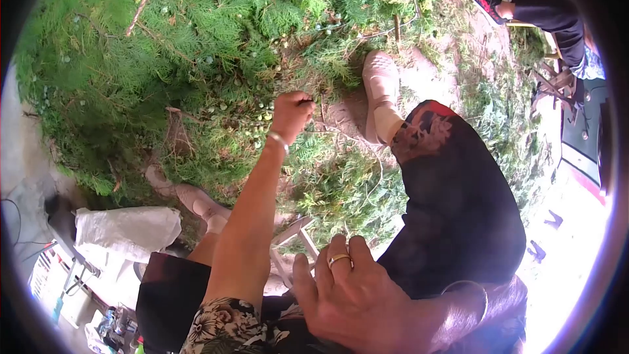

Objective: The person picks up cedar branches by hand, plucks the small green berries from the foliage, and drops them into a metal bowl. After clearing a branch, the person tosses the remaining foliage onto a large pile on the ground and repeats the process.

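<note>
My left hand [293, 117] is stretched forward over the ground, its fingers closed in a fist. A small dark spot shows at the fingers, but I cannot make out what it is. Beneath and around that hand lie loose green conifer sprigs [249, 121] and small pale green bits. Close to my body, my right hand [357, 292] is held over my lap with its fingers a little apart and bent. It wears a ring, and nothing shows in it.
A thick heap of green conifer branches [196, 33] covers the ground ahead. My shoes [381, 77] stand among cuttings. A wooden frame [298, 233] is between my legs. At left lies a white sack [128, 229]. Another person's leg [547, 10] is at upper right.
</note>
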